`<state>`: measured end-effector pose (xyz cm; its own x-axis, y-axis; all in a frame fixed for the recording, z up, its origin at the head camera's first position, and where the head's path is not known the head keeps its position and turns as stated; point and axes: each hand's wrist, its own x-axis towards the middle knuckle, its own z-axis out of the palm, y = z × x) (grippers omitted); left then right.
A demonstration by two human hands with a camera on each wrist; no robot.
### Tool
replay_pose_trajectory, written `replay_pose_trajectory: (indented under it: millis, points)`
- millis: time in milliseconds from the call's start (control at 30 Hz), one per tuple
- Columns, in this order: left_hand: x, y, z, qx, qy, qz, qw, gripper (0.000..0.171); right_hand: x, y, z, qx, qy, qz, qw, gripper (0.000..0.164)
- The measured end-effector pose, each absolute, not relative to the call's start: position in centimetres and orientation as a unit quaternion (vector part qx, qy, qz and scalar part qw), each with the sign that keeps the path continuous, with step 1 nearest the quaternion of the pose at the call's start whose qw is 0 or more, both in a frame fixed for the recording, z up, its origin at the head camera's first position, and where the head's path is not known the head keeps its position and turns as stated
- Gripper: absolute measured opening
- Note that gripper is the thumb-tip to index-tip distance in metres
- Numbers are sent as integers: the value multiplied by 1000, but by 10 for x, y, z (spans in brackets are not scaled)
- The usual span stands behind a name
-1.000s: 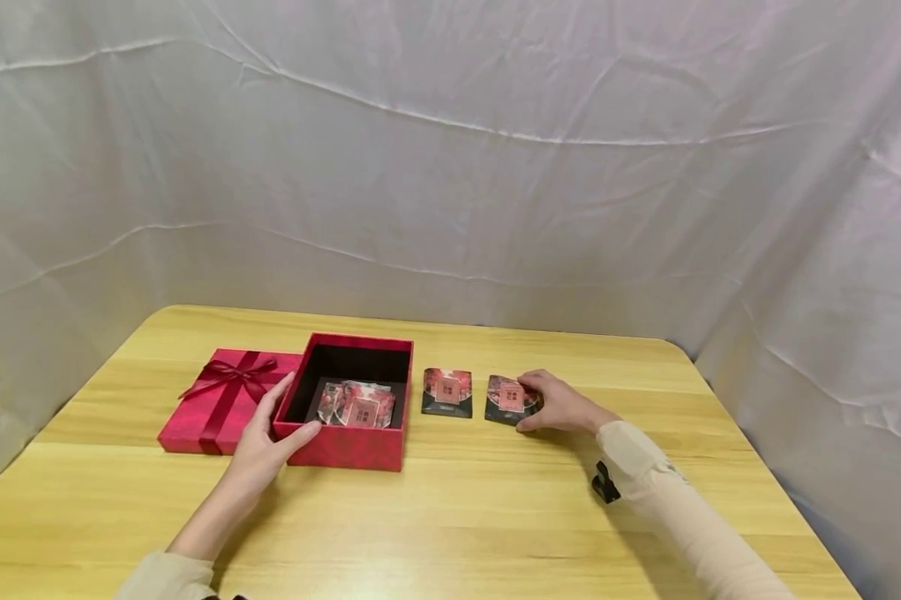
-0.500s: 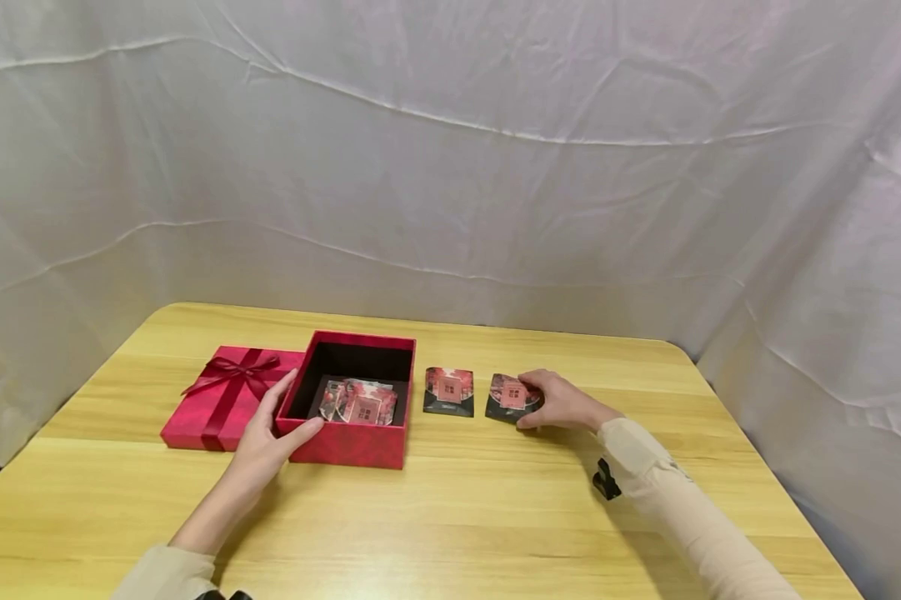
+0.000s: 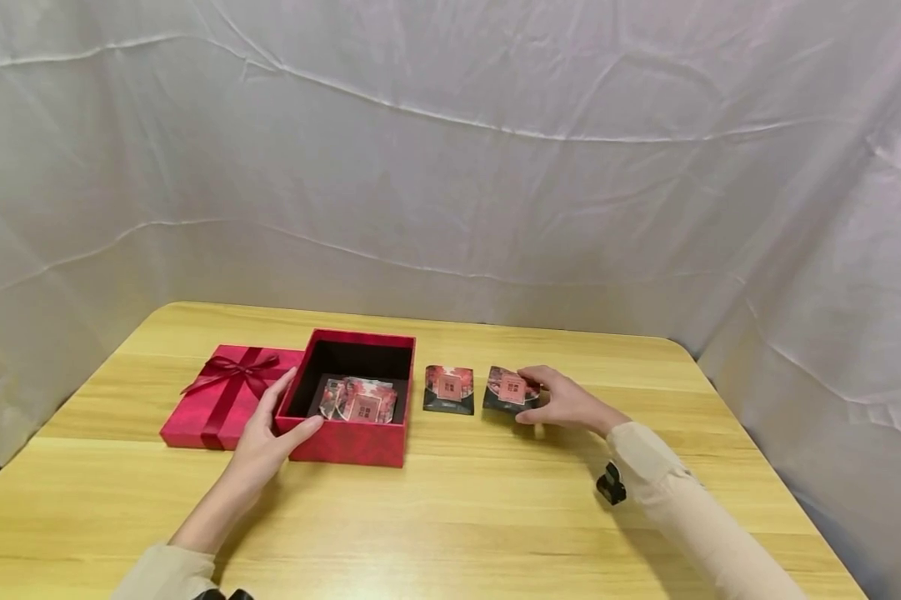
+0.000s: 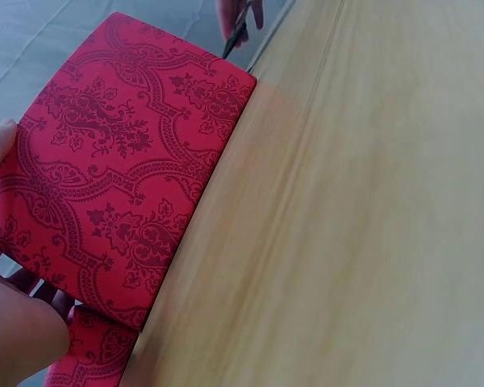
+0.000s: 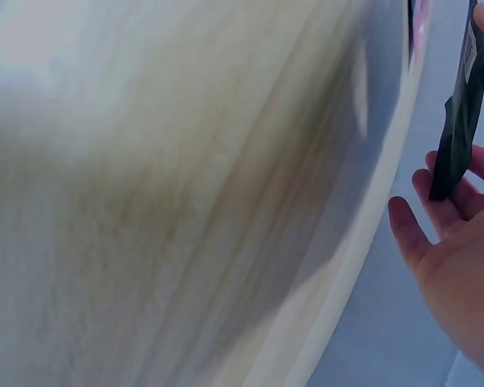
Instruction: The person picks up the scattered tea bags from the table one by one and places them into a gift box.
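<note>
My right hand (image 3: 570, 406) pinches a flat square sachet (image 3: 507, 386) with a red tree picture, holding it by its right side just above the table. In the right wrist view the sachet (image 5: 460, 133) appears nearly edge-on, dark, between thumb and fingers (image 5: 444, 205). My left hand (image 3: 262, 446) holds the near left corner of an open red gift box (image 3: 348, 446), thumb at the front and fingers along the left side. Similar sachets (image 3: 363, 402) lie inside the box. Between box and right hand, another sachet (image 3: 448, 389) lies flat on the table.
A red lid (image 3: 195, 412) with a dark red ribbon bow (image 3: 240, 373) lies left of the box, close against it. The wooden table (image 3: 458, 525) has rounded far corners, and a pale cloth curtain (image 3: 450, 167) hangs behind it.
The sachet in my right hand has risen off the table, its near edge now lifted. My left hand stays on the box; the view has shifted slightly.
</note>
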<state>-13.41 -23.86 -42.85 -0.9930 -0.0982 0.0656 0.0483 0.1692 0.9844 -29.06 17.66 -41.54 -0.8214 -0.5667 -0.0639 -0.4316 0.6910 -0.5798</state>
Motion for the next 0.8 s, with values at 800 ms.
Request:
replay_pose_trajectory:
  millis: [800]
  points:
    - [-134,-238,-428,16,-759,-648,60,81,-258,147,-383,-299,883,-328,155,84]
